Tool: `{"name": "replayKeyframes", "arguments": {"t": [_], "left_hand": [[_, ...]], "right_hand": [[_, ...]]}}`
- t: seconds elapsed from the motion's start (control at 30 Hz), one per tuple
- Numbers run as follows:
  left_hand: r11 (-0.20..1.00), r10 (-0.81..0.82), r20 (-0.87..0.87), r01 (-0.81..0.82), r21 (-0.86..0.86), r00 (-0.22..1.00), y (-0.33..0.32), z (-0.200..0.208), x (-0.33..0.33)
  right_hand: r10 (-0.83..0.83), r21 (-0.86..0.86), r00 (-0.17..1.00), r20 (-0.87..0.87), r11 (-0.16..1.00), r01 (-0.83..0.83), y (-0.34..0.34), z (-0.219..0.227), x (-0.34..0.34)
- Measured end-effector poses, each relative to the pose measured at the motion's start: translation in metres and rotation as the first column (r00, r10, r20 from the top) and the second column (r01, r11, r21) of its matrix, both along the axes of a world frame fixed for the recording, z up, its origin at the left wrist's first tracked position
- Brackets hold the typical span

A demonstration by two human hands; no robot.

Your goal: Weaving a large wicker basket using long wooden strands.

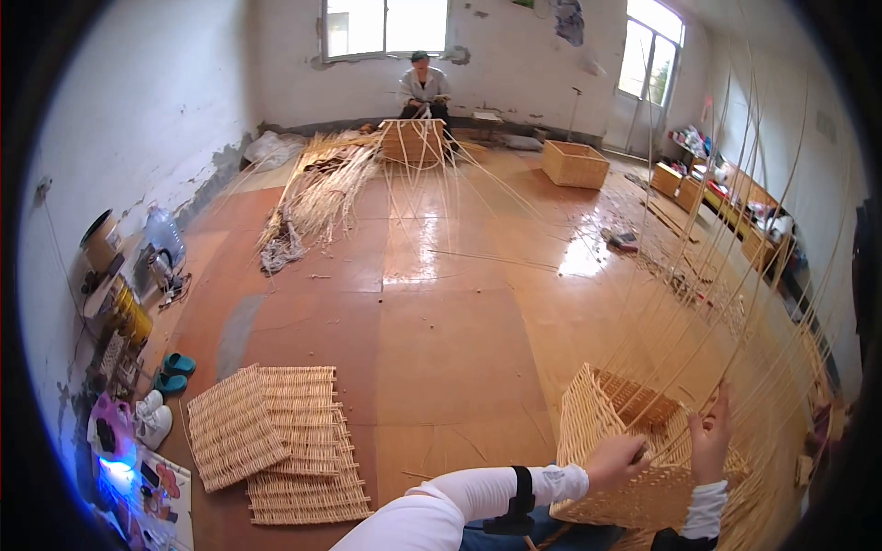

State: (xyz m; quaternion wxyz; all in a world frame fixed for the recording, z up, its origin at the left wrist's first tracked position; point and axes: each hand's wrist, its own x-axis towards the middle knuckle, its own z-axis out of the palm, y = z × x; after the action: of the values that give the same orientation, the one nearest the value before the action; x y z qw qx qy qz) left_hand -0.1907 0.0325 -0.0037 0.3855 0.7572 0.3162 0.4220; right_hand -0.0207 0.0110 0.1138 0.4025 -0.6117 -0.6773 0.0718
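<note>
A partly woven wicker basket [588,418] sits tilted in front of me at the lower right, over my lap. Long loose wicker strands [684,335] rise from its sides and fan upward to the right. My left hand [617,462] is closed at the near rim, and its fingers hide what they grip. Just right of it, my right hand [710,443] is raised along the basket's right side, its thumb and fingers pinching an upright strand. Part of the basket's near side lies behind my left hand and forearm.
Flat woven panels [303,413] lie stacked at the lower left, beside teal slippers [175,372]. Across the room a seated person [424,87] works at another basket [413,142], near a strand pile [322,184]. A finished-looking basket [575,165] stands at the far right.
</note>
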Motion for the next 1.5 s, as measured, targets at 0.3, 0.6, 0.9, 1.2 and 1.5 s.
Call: {"name": "replayKeyframes", "arguments": {"t": [0.3, 0.6, 0.9, 1.2, 1.5], "left_hand": [[0.999, -0.014, -0.049, 0.012, -0.043, 0.999, 0.010, 0.001, -0.008], [0.960, 0.044, 0.059, -0.026, -0.278, 0.997, 0.007, -0.013, 0.008], [0.936, -0.053, -0.011, 0.046, -0.349, 0.999, 0.005, 0.005, 0.003], [0.963, -0.194, -0.146, 0.160, -0.219, 0.970, 0.010, 0.035, 0.001], [0.985, -0.170, -0.410, 0.164, -0.050, 0.896, 0.105, 0.032, 0.004]], "right_hand": [[0.190, 0.292, 0.703, -0.685, 0.956, 0.027, 0.051, 0.036, -0.021], [0.139, 0.139, 0.785, -0.604, 0.988, -0.068, 0.015, 0.017, 0.076], [0.062, 0.214, 0.265, -0.962, 0.775, 0.595, -0.106, -0.118, 0.051], [-0.009, 0.166, 0.293, -0.956, 0.808, 0.565, -0.108, -0.107, 0.086], [0.055, 0.209, 0.253, -0.966, 0.743, 0.636, -0.078, -0.119, 0.039]]}}
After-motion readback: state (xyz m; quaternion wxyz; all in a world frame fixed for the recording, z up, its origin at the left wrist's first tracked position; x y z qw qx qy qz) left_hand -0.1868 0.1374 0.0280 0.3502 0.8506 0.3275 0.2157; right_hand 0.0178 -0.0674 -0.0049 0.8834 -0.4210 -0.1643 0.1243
